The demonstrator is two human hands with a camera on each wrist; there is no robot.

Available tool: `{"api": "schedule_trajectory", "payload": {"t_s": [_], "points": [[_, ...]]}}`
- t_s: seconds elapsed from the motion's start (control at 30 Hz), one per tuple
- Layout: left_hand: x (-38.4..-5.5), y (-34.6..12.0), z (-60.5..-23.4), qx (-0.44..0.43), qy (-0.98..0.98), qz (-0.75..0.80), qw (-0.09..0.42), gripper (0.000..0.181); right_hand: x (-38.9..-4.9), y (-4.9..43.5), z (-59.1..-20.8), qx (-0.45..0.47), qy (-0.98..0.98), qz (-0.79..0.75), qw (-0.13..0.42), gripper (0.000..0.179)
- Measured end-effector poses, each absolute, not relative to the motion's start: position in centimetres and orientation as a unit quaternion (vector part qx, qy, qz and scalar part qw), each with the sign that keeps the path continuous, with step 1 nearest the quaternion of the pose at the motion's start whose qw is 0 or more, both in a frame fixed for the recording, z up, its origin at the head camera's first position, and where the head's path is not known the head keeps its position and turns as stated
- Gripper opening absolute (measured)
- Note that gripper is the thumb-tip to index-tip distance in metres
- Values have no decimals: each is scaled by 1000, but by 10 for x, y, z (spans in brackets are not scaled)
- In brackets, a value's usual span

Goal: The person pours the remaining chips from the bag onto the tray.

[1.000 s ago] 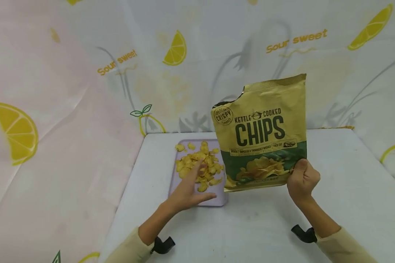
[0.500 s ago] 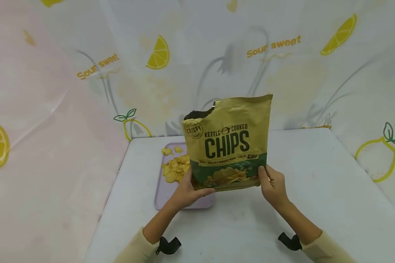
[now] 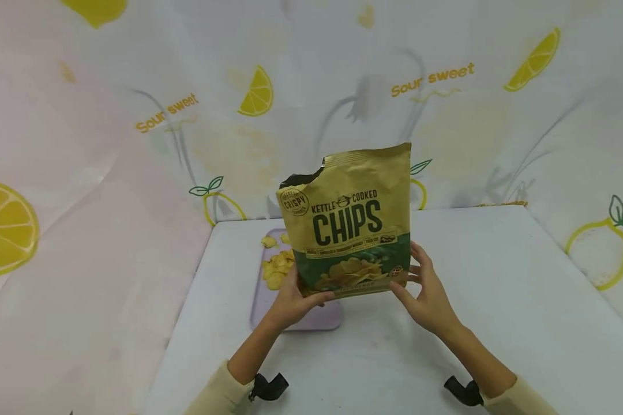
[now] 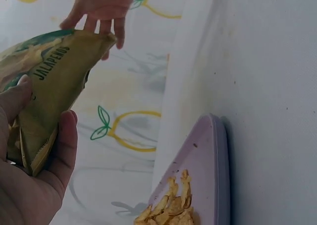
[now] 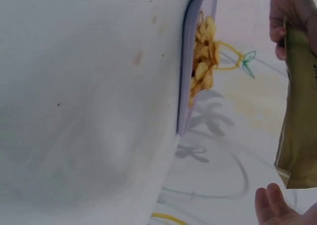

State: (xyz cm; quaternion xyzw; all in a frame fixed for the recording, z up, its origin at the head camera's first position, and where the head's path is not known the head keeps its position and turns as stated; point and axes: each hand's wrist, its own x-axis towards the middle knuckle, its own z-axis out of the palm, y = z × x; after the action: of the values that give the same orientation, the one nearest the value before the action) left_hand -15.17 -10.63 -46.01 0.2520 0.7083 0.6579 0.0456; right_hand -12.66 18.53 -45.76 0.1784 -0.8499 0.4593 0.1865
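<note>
A gold and green chip bag (image 3: 350, 222), torn at its upper left corner, is held upright above the table. My left hand (image 3: 289, 305) grips its lower left corner, with the thumb in front; the left wrist view shows the curled fingers (image 4: 67, 140) around the bag's bottom. At the lower right corner my right hand (image 3: 432, 300) has its fingers spread, close to the bag; the right wrist view shows its fingertips (image 5: 271, 202) just off the corner. Behind the bag, a lilac tray (image 3: 262, 308) bears a heap of potato chips (image 3: 277, 270), partly hidden.
A white table (image 3: 498, 276) carries the tray, with small dark crumbs on its surface. A lemon-printed cloth (image 3: 311, 75) hangs behind it and along the sides. Each wrist wears a black mount (image 3: 270, 387) near the cuff.
My left hand has gone from open over the tray to gripping the bag's lower left corner. The bag has shifted left. My right hand has loosened its grip and spread its fingers.
</note>
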Motion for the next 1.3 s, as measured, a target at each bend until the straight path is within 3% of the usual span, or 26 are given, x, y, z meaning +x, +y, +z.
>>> {"api": "schedule_trajectory", "payload": {"t_s": [0.17, 0.27, 0.33, 0.57, 0.77, 0.87, 1.0, 1.3], "points": [[-151, -101, -470, 259, 698, 662, 88, 79, -119, 186, -472, 223, -851, 427, 211, 128], [-149, -96, -476, 274, 693, 657, 112, 84, -115, 186, -479, 242, -843, 432, 211, 139], [-147, -92, -479, 277, 706, 644, 100, 89, -112, 187, -483, 240, -844, 424, 224, 143], [-144, -75, -482, 266, 779, 566, -40, 128, -112, 191, -490, 234, -867, 342, 278, 141], [-146, -70, -478, 262, 802, 530, -84, 144, -120, 192, -488, 248, -861, 340, 286, 139], [-148, -72, -476, 263, 811, 512, -107, 144, -126, 190, -487, 259, -850, 360, 285, 127], [-151, -74, -473, 265, 828, 481, -112, 141, -132, 188, -488, 270, -851, 341, 295, 112], [-161, -34, -468, 234, 913, 329, -61, 138, -137, 213, -492, 210, -901, 294, 238, 134]]}}
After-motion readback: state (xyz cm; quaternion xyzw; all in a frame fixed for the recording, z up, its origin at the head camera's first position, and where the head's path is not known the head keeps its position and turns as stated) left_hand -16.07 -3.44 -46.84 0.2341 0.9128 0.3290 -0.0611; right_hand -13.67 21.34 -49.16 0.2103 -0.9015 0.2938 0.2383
